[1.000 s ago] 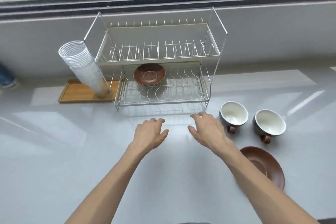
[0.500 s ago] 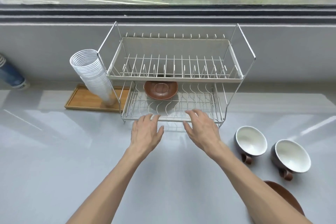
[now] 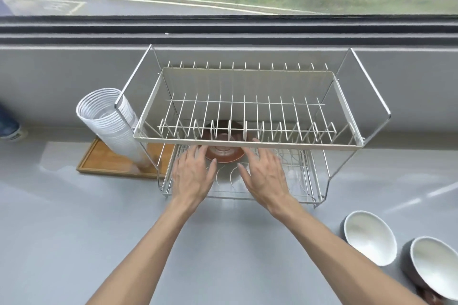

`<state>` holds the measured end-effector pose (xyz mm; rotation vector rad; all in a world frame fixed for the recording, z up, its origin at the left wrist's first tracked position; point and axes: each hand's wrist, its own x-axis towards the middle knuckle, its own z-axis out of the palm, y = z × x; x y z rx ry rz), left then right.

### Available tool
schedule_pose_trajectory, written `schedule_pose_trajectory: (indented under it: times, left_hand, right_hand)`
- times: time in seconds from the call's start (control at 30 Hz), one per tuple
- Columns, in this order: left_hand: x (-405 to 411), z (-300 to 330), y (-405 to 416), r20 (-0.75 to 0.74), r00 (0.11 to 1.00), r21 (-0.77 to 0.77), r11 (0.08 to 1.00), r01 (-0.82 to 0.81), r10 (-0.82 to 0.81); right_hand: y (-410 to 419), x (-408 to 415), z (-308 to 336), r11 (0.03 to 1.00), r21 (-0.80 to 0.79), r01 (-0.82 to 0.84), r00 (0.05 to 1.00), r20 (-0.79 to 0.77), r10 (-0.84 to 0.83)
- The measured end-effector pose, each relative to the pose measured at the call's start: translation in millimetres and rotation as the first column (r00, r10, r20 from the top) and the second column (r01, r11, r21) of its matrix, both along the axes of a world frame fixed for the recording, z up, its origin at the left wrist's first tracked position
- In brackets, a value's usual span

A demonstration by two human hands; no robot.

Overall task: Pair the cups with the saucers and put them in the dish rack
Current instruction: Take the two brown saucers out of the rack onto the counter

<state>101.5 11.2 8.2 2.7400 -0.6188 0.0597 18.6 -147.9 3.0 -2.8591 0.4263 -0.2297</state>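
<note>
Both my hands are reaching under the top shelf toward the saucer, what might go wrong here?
1. The brown ceramic saucer sits under the wire dish rack's upper tier, so lifting it may knock the shelf.
2. The left hand and right hand may snag on the lower wires.
3. The two white-lined cups sit beside the right forearm, easily bumped.

- both hands reach into the lower tier of the rack (image 3: 247, 145), palms down, fingers straight
- left hand (image 3: 192, 176) and right hand (image 3: 266, 176) sit either side of a brown saucer (image 3: 224, 153), fingertips right by its rim, can't tell if touching
- two cups (image 3: 369, 240) on the counter (image 3: 62, 230) bottom right, white inside
- stack of plastic cups (image 3: 111, 126) on a wood tray (image 3: 109, 161), left of the rack
</note>
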Motion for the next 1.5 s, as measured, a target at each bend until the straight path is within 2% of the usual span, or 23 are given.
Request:
schedule_pose_trajectory:
  times: [0.1, 0.2, 0.3, 0.37, 0.43, 0.5, 0.53, 0.67, 0.83, 1.0, 1.13, 1.2, 1.5]
  left_hand:
    - [16, 0, -10, -0.093, 0.994, -0.053, 0.997, -0.053, 0.048]
    - [32, 0, -19, -0.254, 0.962, -0.234, 0.959, -0.158, 0.097]
    - [48, -3, -27, -0.452, 0.878, -0.312, 0.894, -0.321, 0.158]
    - [56, -3, -31, -0.569, 0.811, -0.407, 0.810, -0.423, 0.137]
    - [61, -4, -32, -0.670, 0.735, -0.474, 0.703, -0.530, 0.101]
    - [65, -7, -30, -0.721, 0.689, -0.500, 0.632, -0.592, 0.074]
    - [67, -8, -30, -0.731, 0.680, -0.515, 0.609, -0.603, 0.055]
    - [64, -4, -29, -0.748, 0.663, -0.580, 0.523, -0.624, -0.039]
    - [55, 1, -26, -0.794, 0.607, -0.530, 0.522, -0.668, -0.030]
    - [45, 7, -23, -0.782, 0.622, -0.502, 0.562, -0.658, 0.029]
    - [31, 14, -19, -0.785, 0.619, -0.503, 0.549, -0.667, 0.032]
    - [21, 17, -16, -0.770, 0.635, -0.498, 0.571, -0.653, 0.055]
    - [-41, 28, 4, -0.783, 0.622, -0.501, 0.615, -0.609, -0.022]
  right_hand:
    - [-5, 23, -5, 0.998, 0.068, 0.010, 1.000, 0.007, -0.011]
    - [-9, 47, -4, 0.986, 0.155, 0.060, 0.998, -0.001, -0.060]
    - [-16, 59, -8, 0.961, 0.255, 0.107, 0.984, -0.164, -0.066]
    - [-22, 61, -8, 0.835, 0.512, 0.201, 0.940, -0.340, -0.018]
    - [-23, 67, -2, 0.672, 0.675, 0.305, 0.940, -0.328, -0.097]
    - [-23, 82, 6, 0.632, 0.706, 0.318, 0.946, -0.192, -0.262]
    - [-22, 86, 9, 0.615, 0.724, 0.313, 0.944, -0.169, -0.282]
    - [-21, 91, 10, 0.505, 0.798, 0.330, 0.937, -0.213, -0.275]
    - [-19, 83, 8, 0.491, 0.804, 0.335, 0.931, -0.201, -0.305]
    - [-17, 67, 7, 0.495, 0.806, 0.325, 0.937, -0.202, -0.286]
    - [-12, 51, 15, 0.428, 0.834, 0.348, 0.923, -0.224, -0.313]
    - [-10, 39, 19, 0.449, 0.821, 0.354, 0.922, -0.225, -0.314]
    - [5, -33, 31, 0.432, 0.843, 0.322, 0.930, -0.196, -0.311]
